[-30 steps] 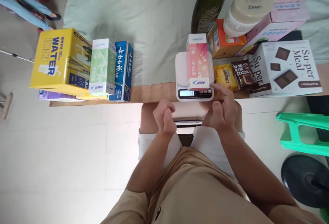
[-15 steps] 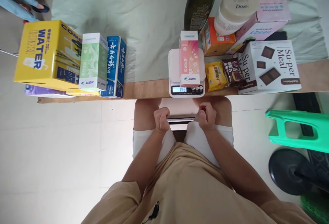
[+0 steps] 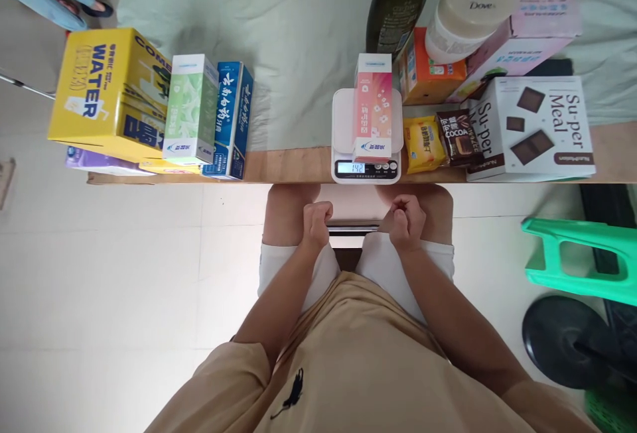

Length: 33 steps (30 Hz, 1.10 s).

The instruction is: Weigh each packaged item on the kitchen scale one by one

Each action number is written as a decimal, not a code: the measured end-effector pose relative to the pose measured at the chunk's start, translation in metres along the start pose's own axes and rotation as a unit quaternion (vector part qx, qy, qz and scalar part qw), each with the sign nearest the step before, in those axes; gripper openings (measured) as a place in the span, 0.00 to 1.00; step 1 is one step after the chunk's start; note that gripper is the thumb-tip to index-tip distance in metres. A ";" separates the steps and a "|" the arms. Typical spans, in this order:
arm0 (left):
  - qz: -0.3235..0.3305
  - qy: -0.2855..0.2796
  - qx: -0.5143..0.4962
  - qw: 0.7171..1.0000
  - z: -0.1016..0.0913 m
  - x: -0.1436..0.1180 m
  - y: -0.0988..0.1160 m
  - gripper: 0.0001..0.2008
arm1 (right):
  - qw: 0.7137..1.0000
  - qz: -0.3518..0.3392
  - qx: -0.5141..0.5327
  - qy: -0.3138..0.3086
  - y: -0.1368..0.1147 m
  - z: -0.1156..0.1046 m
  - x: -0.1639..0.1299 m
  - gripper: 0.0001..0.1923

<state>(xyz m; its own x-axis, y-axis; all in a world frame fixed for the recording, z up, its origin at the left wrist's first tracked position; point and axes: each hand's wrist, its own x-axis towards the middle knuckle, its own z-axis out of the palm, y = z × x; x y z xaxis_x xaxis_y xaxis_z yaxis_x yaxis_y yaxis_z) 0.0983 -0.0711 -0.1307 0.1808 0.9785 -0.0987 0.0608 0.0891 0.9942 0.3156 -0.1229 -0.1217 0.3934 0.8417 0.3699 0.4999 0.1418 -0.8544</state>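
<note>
My left hand [image 3: 316,226] rests closed on my left thigh, fingers curled in and nothing seen in them. On the other thigh lies my right hand [image 3: 408,222], likewise curled into a loose fist. Both are below the table edge, apart from everything on it. Nearest to them is a white kitchen scale [image 3: 341,128], its lit display [image 3: 351,168] reading what looks like 142. A pink and white carton [image 3: 374,111] stands on its platform. Just right of the scale lie a yellow snack packet [image 3: 424,144] and a brown cocoa packet [image 3: 459,136].
At left stand a yellow box [image 3: 107,88], a green carton [image 3: 190,111] and a blue box [image 3: 233,121]. At right are a dark bottle [image 3: 401,5], an orange box [image 3: 435,78], a Dove jar [image 3: 468,12], a pink box [image 3: 542,18], a white Su-per Meal box [image 3: 540,128] and a green stool [image 3: 552,250].
The view has shifted slightly, so the table's things appear farther right and a little higher. The scale's reading has gone from about 145 to 142. My hands stay on my thighs.
</note>
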 end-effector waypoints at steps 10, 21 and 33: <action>-0.035 -0.092 0.047 0.994 0.041 -0.001 0.050 0.38 | 0.999 0.043 -0.007 0.002 -0.004 -0.002 0.002 0.15; -0.103 -0.183 0.049 0.976 0.049 0.016 0.024 0.15 | 0.996 0.084 0.006 0.001 -0.005 0.006 0.003 0.07; -0.082 -0.220 0.044 0.971 0.051 0.013 0.008 0.21 | 0.995 0.095 0.012 -0.007 -0.003 -0.008 0.005 0.07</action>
<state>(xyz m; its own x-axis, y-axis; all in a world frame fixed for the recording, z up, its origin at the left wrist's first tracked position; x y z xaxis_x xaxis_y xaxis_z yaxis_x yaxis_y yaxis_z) 0.1509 -0.0672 -0.1263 0.5617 0.7770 -0.2841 0.2041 0.2027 0.9577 0.3225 -0.1232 -0.1143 0.4686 0.8616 0.1950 0.3982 -0.0090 -0.9173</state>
